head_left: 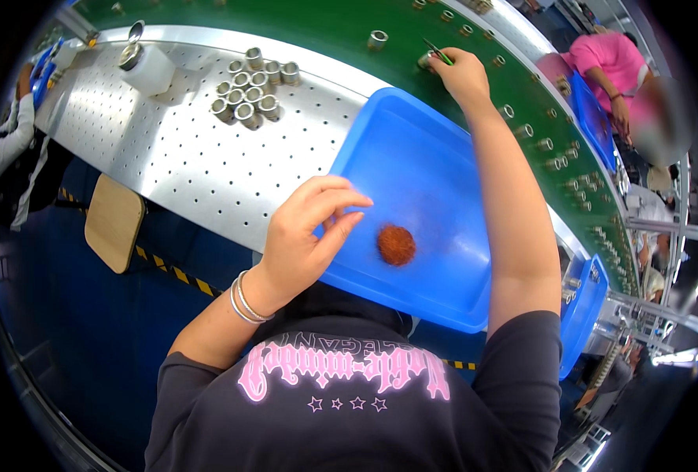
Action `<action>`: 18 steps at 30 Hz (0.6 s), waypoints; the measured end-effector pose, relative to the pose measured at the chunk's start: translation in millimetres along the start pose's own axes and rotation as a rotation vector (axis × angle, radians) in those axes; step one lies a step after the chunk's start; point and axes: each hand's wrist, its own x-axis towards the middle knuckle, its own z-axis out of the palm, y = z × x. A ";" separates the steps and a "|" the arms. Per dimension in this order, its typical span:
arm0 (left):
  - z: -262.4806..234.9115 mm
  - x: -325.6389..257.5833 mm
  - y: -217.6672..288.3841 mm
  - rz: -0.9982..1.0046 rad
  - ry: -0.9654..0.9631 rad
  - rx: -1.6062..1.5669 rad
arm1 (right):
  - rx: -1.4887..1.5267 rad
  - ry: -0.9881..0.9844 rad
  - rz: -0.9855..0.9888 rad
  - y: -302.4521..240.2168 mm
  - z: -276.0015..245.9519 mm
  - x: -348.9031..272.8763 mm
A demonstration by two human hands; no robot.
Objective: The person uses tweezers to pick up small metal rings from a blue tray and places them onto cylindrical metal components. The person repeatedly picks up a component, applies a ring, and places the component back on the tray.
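Observation:
My right hand [462, 77] reaches far out over the green conveyor belt. Its closed fingers hold a thin pointed tool with a green and black body [441, 53], whose exact kind I cannot make out. At the same fingertips is a short metal sleeve [425, 60], apparently pinched by them. My left hand [309, 224] hovers over the near left edge of a blue tray [380, 141]. Its thumb and fingers are bent but apart, with nothing between them. Close by, a round reddish-brown fibrous pad [396, 245] lies in the tray, among fine brownish dust.
Several metal sleeves [246, 93] stand grouped on the perforated metal table [199, 157]. A white bottle [149, 71] with a metal top stands farther left. More sleeves [525, 130] ride on the belt [325, 23]. A person in pink [608, 59] works at the right; a wooden stool [114, 224] is at left.

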 end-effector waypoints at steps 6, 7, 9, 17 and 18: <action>-9.0 -5.0 -16.6 -0.008 -0.060 -0.111 | 0.272 0.147 -0.434 -59.4 24.9 -42.3; -6.3 -4.8 -16.6 -0.004 -0.046 -0.141 | 0.337 0.010 -0.511 -80.1 30.2 -52.0; -3.7 -5.0 -9.0 -0.100 -0.004 -0.264 | 0.136 -0.074 -0.613 -115.6 40.4 -70.0; -27.9 -14.2 -14.0 -0.257 -0.031 -0.406 | 0.180 -0.119 -0.539 -130.7 48.5 -73.1; -29.1 -15.4 -14.8 -0.288 0.025 -0.468 | 0.283 -0.189 -0.485 -126.1 40.8 -77.8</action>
